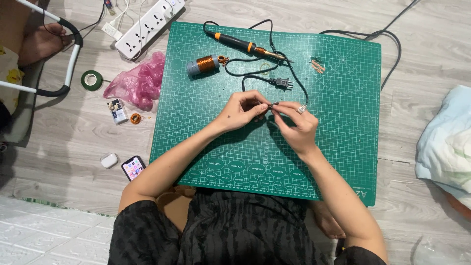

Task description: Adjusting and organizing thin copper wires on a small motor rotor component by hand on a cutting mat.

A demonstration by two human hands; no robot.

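Over the middle of a green cutting mat point(338, 122), my left hand point(243, 110) and my right hand point(297, 125) meet fingertip to fingertip. Both pinch a small dark piece with copper-coloured wire point(270, 106) between them; its exact shape is too small to tell. A ring sits on a finger of my right hand. Behind the hands lie a spool of copper wire point(202, 65), a soldering iron with an orange and black handle point(245, 45), and its black plug point(283, 83) on a loose cord.
A small tangle of copper wire point(317, 64) lies on the mat's far right. Left of the mat sit a pink plastic bag point(137, 81), a green tape roll point(91, 80), a white power strip point(147, 22), a phone point(133, 168) and a white earbud case point(109, 160). Pale cloth point(446, 142) lies at right.
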